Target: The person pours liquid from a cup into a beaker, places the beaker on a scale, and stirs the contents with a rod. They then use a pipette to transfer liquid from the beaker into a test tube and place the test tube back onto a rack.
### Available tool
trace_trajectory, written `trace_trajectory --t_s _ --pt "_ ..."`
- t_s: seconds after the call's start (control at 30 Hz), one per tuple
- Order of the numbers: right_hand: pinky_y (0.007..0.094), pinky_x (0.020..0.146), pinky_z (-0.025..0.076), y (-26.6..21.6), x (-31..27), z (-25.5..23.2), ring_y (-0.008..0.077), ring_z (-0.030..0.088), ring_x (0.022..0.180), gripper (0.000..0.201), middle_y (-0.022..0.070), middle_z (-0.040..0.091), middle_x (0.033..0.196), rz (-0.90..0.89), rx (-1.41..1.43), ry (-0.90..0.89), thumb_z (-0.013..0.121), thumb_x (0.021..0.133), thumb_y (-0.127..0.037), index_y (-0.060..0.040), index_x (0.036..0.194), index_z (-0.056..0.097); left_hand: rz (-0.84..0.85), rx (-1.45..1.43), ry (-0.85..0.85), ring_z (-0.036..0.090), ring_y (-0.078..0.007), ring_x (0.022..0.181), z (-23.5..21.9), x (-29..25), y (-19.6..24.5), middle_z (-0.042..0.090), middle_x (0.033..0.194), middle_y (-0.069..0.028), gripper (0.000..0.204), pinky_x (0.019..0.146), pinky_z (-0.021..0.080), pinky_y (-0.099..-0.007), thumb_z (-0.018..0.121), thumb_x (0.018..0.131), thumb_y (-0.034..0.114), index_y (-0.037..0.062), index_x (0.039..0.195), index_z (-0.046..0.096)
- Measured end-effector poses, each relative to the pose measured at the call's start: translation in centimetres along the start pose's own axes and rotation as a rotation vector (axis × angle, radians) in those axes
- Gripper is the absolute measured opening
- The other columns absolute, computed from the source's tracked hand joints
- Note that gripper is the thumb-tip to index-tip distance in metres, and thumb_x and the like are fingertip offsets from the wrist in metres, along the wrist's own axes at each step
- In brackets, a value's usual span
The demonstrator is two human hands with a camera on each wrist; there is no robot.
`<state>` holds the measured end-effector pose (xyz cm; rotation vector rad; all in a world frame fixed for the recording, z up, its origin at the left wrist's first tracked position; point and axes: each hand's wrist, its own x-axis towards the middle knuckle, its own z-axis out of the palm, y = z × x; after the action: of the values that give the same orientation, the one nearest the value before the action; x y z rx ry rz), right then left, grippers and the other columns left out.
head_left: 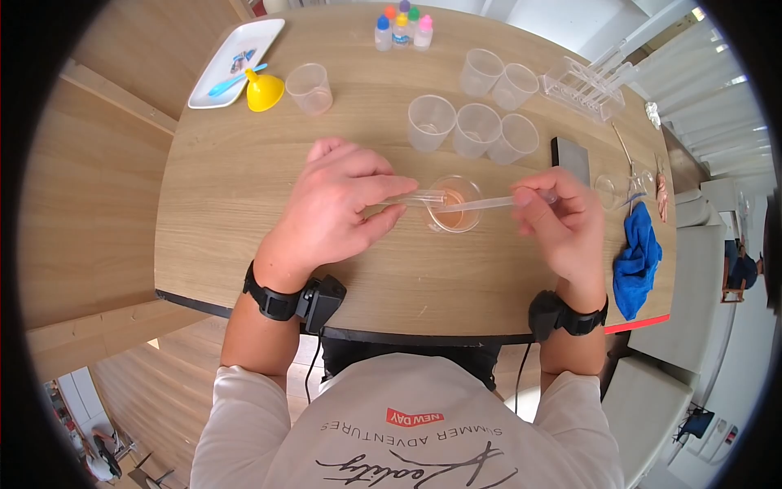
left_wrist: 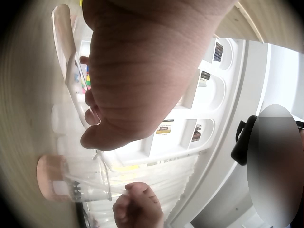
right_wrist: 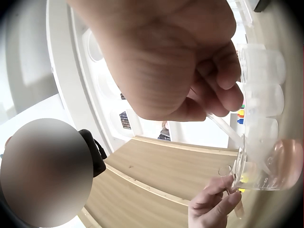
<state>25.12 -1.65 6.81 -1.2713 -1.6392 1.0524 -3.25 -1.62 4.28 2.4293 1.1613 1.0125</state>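
A glass beaker [head_left: 468, 186] with pinkish-orange liquid stands on the table in front of the person; the liquid [right_wrist: 290, 164] fills its lower part. The left hand [head_left: 338, 200] pinches a clear test tube [head_left: 419, 197] between thumb and fingers, just beside the beaker's rim. In the right wrist view, the tube's open mouth [right_wrist: 225, 169] points upward. Held by the thumb and fingers of the right hand [head_left: 560, 218] is a translucent plastic dropper [head_left: 486, 204]. It slants over the rim, its tip inside the beaker; the right fingers hide its upper end.
Several clear plastic cups [head_left: 477, 129] stand beyond the beaker, with a test tube rack [head_left: 588, 91] behind right. Another cup [head_left: 309, 90], a yellow funnel [head_left: 265, 91] and a white tray [head_left: 210, 72] lie far left. Small bottles [head_left: 401, 31] stand far back; a blue cloth [head_left: 637, 265] lies right.
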Motion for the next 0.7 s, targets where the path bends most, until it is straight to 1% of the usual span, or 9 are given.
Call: trace_trajectory --t_s 0.07,0.1,0.2,0.23,0.3,0.43,0.5,0.7 --pt "0.0196 0.049 0.041 0.1 0.1 -0.5 0.0054 0.056 0.055 0.002 0.0003 0.063 0.068 0.058 0.153 0.064 0.067 0.091 -0.002 -0.0004 0.092 0.067 0.001 0.000 0.001 0.057 -0.0201 0.080 0.0 0.0 0.0 0.064 0.086 -0.0031 0.029 0.086 0.038 -0.0347 0.080 0.070 0.008 0.0102 0.098 0.077" --pt "0.0196 0.049 0.041 0.2 0.3 -1.0 0.0054 0.056 0.055 0.002 0.0003 0.063 0.068 0.058 0.153 0.064 0.067 0.091 -0.002 -0.0004 0.092 0.067 0.001 0.001 0.001 0.057 -0.0202 0.080 0.0 0.0 0.0 0.064 0.086 -0.0032 0.029 0.086 0.038 -0.0347 0.080 0.070 0.008 0.0102 0.098 0.077" --pt "0.0186 0.046 0.041 1.3 1.0 -2.9 0.0061 0.057 0.053 0.006 0.0020 0.064 0.069 0.099 0.288 0.097 0.065 0.092 -0.006 -0.0011 0.095 0.067 0.002 0.005 0.001 0.057 -0.0203 0.079 0.0 0.0 0.1 0.064 0.086 -0.0032 0.028 0.087 0.038 -0.0347 0.080 0.070 0.008 0.0102 0.098 0.077" --pt "0.0186 0.046 0.041 1.4 1.1 -3.3 0.0061 0.057 0.053 0.006 0.0020 0.064 0.069 0.098 0.287 0.098 0.065 0.092 -0.006 -0.0011 0.095 0.067 0.003 0.008 0.002 0.057 -0.0205 0.079 0.0 0.0 0.1 0.064 0.086 -0.0033 0.028 0.087 0.038 -0.0347 0.080 0.070 0.008 0.0101 0.098 0.077" --pt "0.0191 0.044 0.041 1.6 1.2 -3.7 0.0080 0.056 0.050 0.008 0.0037 0.064 0.068 0.056 0.415 0.171 0.064 0.092 -0.006 0.0002 0.096 0.067 0.002 0.008 0.001 0.057 -0.0205 0.079 0.0 0.0 0.0 0.064 0.086 -0.0033 0.028 0.087 0.038 -0.0347 0.080 0.070 0.008 0.0101 0.098 0.077" --pt "0.0195 0.043 0.040 2.0 1.5 -4.8 0.0091 0.055 0.047 0.010 0.0054 0.064 0.066 0.015 0.484 0.159 0.062 0.093 -0.007 0.0015 0.095 0.066 0.003 0.004 0.002 0.058 -0.0206 0.079 0.0 -0.1 0.0 0.064 0.086 -0.0034 0.028 0.087 0.039 -0.0348 0.080 0.070 0.008 0.0100 0.098 0.077" --pt "0.0192 0.042 0.039 2.1 1.5 -4.9 0.0095 0.054 0.046 0.012 0.0063 0.065 0.065 -0.018 0.500 0.182 0.061 0.093 -0.009 0.0014 0.095 0.066 0.004 0.008 0.003 0.058 -0.0207 0.079 0.0 0.0 0.0 0.065 0.086 -0.0035 0.028 0.087 0.039 -0.0349 0.080 0.070 0.008 0.0100 0.098 0.077" --pt "0.0189 0.042 0.039 1.8 1.4 -4.2 0.0094 0.054 0.046 0.011 0.0057 0.064 0.065 -0.020 0.489 0.152 0.062 0.093 -0.008 0.0012 0.095 0.066 0.003 0.004 0.004 0.057 -0.0208 0.080 0.0 0.0 0.1 0.065 0.086 -0.0035 0.028 0.087 0.039 -0.0349 0.080 0.070 0.008 0.0102 0.097 0.077"
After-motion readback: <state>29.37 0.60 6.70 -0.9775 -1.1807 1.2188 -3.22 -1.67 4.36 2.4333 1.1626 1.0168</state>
